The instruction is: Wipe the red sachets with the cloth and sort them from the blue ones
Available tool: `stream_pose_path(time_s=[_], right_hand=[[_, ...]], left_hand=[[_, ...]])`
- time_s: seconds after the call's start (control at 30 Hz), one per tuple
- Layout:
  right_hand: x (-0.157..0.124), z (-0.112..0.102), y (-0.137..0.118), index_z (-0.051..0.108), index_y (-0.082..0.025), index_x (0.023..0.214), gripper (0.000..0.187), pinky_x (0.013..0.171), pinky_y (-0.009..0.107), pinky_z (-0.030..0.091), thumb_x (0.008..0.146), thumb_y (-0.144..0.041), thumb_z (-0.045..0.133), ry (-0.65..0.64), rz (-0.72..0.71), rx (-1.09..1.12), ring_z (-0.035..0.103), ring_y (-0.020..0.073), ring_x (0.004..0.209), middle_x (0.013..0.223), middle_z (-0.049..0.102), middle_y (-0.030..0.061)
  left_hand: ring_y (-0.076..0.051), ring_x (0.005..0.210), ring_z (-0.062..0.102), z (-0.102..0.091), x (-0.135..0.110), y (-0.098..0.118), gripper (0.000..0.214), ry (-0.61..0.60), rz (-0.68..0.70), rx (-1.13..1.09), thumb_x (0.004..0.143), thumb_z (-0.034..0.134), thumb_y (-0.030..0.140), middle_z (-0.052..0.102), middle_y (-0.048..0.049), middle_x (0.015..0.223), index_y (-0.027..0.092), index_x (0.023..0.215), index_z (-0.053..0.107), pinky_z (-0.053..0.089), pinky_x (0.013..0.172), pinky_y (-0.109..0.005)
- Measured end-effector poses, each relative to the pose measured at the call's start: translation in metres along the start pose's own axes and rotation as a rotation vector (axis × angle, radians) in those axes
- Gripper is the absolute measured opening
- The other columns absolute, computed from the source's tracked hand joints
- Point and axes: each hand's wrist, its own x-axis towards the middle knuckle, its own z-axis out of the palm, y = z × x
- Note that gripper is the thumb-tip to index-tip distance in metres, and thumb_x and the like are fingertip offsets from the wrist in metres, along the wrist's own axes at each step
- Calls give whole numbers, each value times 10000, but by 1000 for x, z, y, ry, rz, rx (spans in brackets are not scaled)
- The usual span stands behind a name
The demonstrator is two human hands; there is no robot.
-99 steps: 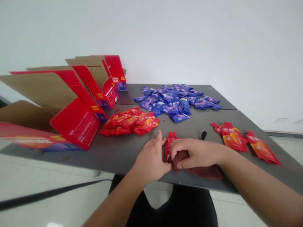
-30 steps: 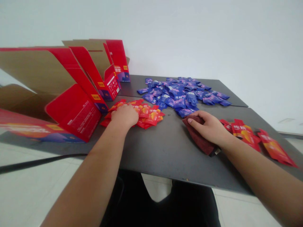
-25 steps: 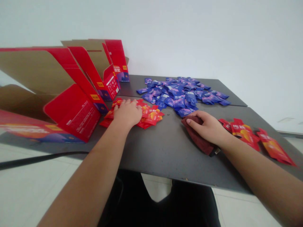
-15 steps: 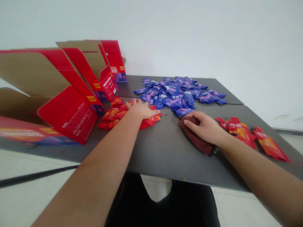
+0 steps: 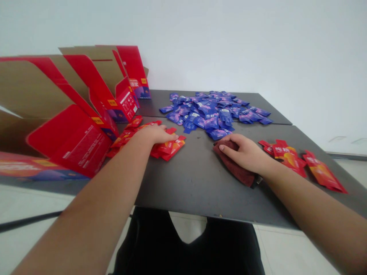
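Observation:
My left hand lies palm down over a pile of red sachets on the left of the table. Its thumb stretches to the right and its fingers look apart, though the far ones are partly hidden. A folded dark brown cloth is under my right hand, pressed to the tabletop, with the thumb on top and the fingers around its far edge. Beyond the cloth spreads a heap of blue-purple sachets. Several more red sachets lie to the right of my right hand.
Open red cardboard boxes stand in a row along the left side, the nearest box close to my left forearm. The dark grey table has a seam across it and meets a white wall at the back.
My left hand has slid left, and the red sachets under it have shifted left against the nearest box. My right hand stays on the cloth in nearly the same place.

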Motion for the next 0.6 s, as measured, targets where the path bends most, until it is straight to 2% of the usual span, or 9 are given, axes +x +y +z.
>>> stream_pose_path(time_s=[0.07, 0.17, 0.27, 0.37, 0.47, 0.53, 0.6], right_hand=[[0, 0, 0, 741, -266, 1115, 265, 940, 426, 510, 994, -472, 626, -8, -3, -5, 680, 270, 1033, 1116, 754, 47], [0, 0, 1, 738, -258, 1111, 273, 945, 438, 505, 999, -476, 618, -15, -7, -17, 676, 277, 1039, 1111, 747, 58], [0, 0, 2, 733, -261, 1115, 276, 954, 442, 502, 1002, -482, 613, -17, -15, -20, 672, 276, 1047, 1115, 744, 58], [1, 1, 2, 730, -265, 1112, 272, 953, 438, 500, 1004, -484, 610, -21, -20, -22, 671, 275, 1050, 1120, 746, 56], [1, 1, 2, 725, -263, 1114, 291, 942, 441, 499, 1000, -503, 606, -16, -7, -26, 674, 282, 1047, 1110, 745, 62], [1, 1, 2, 727, -265, 1113, 305, 940, 442, 499, 994, -517, 602, -14, 5, -25, 676, 284, 1044, 1104, 745, 59], [1, 2, 2, 729, -267, 1113, 317, 947, 444, 498, 992, -528, 595, -19, 8, -21, 678, 284, 1044, 1104, 747, 56]], left_hand=[[-479, 1521, 420, -2, -2, -2, 1157, -36, -11, 3, 767, 475, 973, 357, -184, 1718, 228, 1651, 428, 376, 1206, -589], [-475, 1549, 373, -4, -10, 5, 1048, -10, 7, 15, 833, 470, 905, 352, -193, 1720, 236, 1639, 445, 344, 1218, -610], [-472, 1592, 284, -2, -24, 21, 924, 71, 49, 17, 926, 327, 861, 345, -192, 1724, 254, 1603, 493, 247, 1242, -669], [-458, 1619, 215, 4, -39, 34, 1021, 125, 95, 5, 902, 239, 925, 293, -199, 1744, 243, 1636, 434, 196, 1262, -672], [-461, 1626, 187, 12, -49, 39, 1122, 112, 122, 11, 829, 401, 955, 254, -219, 1753, 205, 1663, 381, 176, 1271, -676], [-458, 1614, 233, 16, -54, 38, 1088, 98, 121, 16, 848, 488, 878, 276, -230, 1742, 180, 1672, 357, 186, 1271, -674], [-438, 1609, 262, 20, -57, 35, 988, 109, 120, 17, 909, 497, 768, 294, -221, 1738, 172, 1680, 334, 196, 1274, -665]])
